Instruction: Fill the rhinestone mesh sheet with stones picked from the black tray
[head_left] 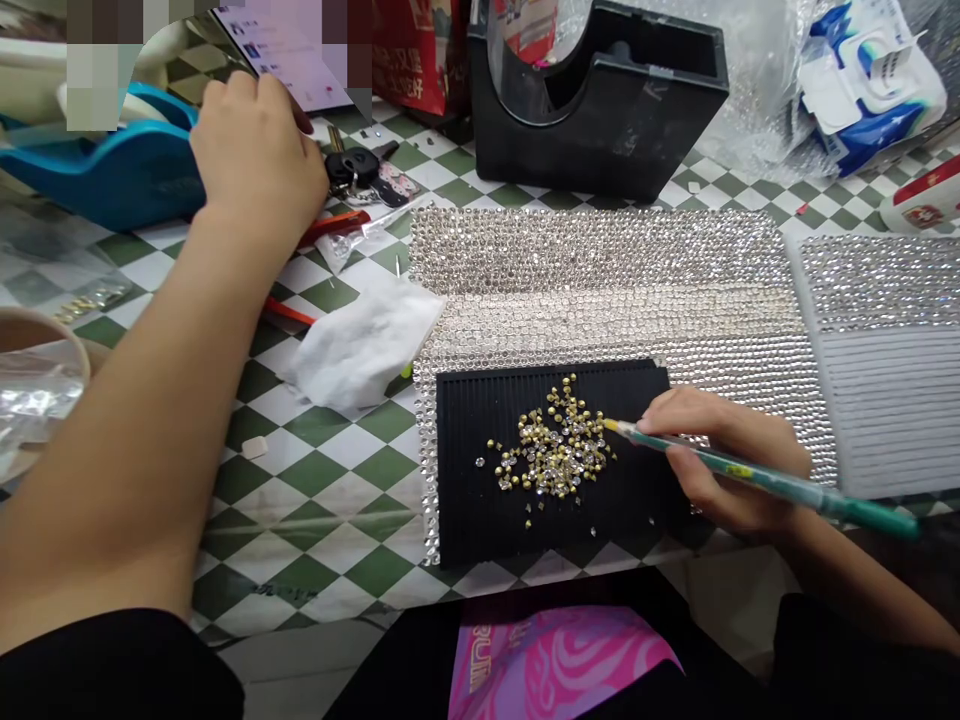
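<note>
My right hand (724, 455) grips a green pen-like picker tool (765, 478); its tip touches the right edge of a pile of small gold-backed rhinestones (555, 452). The stones lie on a black ridged tray (480, 520), which rests on a large rhinestone-covered sheet (600, 280). My left hand (251, 150) reaches far left and back, its fingers curled near a bunch of keys (364, 170) and a phone (289, 55). What the fingers hold is hidden.
A black tape dispenser (600, 95) stands at the back. A blue tape dispenser (97, 170) sits far left. A white tissue (360, 345) lies beside the sheet. A grey ridged tray (892, 400) with rhinestones is at right, on the green-checked tablecloth (330, 500).
</note>
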